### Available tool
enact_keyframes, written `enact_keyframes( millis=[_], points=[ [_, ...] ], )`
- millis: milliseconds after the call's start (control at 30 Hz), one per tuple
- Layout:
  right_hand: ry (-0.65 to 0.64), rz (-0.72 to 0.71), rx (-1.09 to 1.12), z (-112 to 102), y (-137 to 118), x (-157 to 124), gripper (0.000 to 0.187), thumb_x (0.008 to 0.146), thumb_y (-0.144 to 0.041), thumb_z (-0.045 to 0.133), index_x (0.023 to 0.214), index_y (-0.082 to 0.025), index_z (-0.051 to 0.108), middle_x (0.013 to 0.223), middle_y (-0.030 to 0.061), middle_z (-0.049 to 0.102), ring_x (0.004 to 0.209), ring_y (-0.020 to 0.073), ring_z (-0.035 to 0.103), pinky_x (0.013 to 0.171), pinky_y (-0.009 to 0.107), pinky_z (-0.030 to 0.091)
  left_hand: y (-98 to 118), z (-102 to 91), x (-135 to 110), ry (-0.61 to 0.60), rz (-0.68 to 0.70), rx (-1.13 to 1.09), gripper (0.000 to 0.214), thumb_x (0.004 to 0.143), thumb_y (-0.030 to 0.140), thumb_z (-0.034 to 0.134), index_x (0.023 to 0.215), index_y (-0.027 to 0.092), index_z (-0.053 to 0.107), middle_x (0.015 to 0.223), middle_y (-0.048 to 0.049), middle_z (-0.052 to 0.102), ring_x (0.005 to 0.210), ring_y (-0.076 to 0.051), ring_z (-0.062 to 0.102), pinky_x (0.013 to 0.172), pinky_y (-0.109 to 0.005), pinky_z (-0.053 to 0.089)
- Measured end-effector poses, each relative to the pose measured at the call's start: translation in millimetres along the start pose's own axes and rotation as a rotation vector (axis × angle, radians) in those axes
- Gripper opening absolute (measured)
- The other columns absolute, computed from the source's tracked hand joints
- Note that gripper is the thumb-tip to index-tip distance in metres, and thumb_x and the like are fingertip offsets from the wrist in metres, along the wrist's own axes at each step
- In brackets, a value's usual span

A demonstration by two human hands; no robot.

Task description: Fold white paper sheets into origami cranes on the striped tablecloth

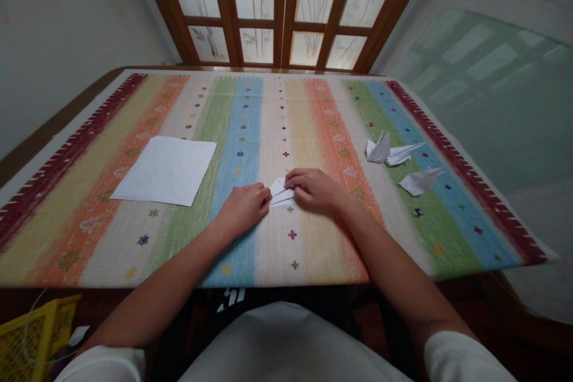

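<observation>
A small folded white paper with pointed layers lies on the striped tablecloth, held between my hands. My left hand grips its left end, while my right hand presses on top from the right. To the left of my hands lies a flat square sheet of white paper. Farther right sit origami paper figures: one with a long pointed part, and another just below it on the green stripe.
A wooden door or window frame with frosted bamboo-patterned glass panes stands beyond the table. A large glass pane leans or lies to the right. A yellow plastic basket sits low at the left, below the table edge.
</observation>
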State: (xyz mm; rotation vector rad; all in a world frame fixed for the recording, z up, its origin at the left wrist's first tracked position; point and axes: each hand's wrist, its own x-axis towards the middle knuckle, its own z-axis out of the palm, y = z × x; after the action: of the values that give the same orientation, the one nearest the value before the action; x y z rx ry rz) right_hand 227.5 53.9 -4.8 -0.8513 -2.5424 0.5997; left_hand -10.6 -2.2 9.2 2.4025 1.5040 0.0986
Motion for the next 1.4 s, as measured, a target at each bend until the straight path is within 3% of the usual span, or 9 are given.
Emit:
enact_keyframes(
  millis=[133, 433, 1000, 1400],
  points=[
    [0.002, 0.028, 0.007, 1, -2, 0, 0.017, 0.096, -0.02, 0.066, 0.1, -0.019, 0.083, 0.111, 0.0109, 0.078, 0.094, 0.0227, 0.073, 0.09, 0.037, 0.057, 1, -1.0, 0, -0.009, -0.013, 0.012, 0.023, 0.1, 0.02, 0.055, 0.097, 0.017, 0.078, 0.098, -0.0092, 0.075, 0.082, -0.021, 0.068, 0.072, -0.03, 0.046],
    [-0.005, 0.014, -0.059, 4, 3, 3, 0.01, 0.095, -0.019, 0.074, 0.092, -0.022, 0.083, 0.103, 0.0093, 0.078, 0.102, 0.0256, 0.066, 0.091, 0.04, 0.054, -2, -4.1, -3, -0.015, 0.016, -0.002, 0.025, 0.1, 0.021, 0.055, 0.101, 0.017, 0.079, 0.1, -0.0093, 0.076, 0.082, -0.021, 0.069, 0.072, -0.03, 0.047],
    [-0.018, 0.032, -0.006, 2, 8, -1, 0.013, 0.097, -0.022, 0.072, 0.099, -0.023, 0.084, 0.112, 0.0087, 0.08, 0.102, 0.025, 0.069, 0.093, 0.04, 0.053, -4, -13.8, -8, -0.072, 0.063, 0.046, 0.024, 0.097, 0.026, 0.061, 0.111, 0.02, 0.08, 0.105, -0.0088, 0.078, 0.086, -0.023, 0.071, 0.072, -0.031, 0.047],
    [-0.02, 0.091, 0.038, 5, 12, -1, 0.011, 0.093, -0.017, 0.077, 0.1, -0.023, 0.083, 0.114, 0.0082, 0.08, 0.105, 0.0245, 0.068, 0.096, 0.04, 0.053, -14, -12.7, -5, -0.077, 0.084, -0.023, 0.024, 0.1, 0.018, 0.06, 0.111, 0.022, 0.081, 0.113, -0.0073, 0.08, 0.099, -0.025, 0.074, 0.081, -0.032, 0.051]
  ],
)
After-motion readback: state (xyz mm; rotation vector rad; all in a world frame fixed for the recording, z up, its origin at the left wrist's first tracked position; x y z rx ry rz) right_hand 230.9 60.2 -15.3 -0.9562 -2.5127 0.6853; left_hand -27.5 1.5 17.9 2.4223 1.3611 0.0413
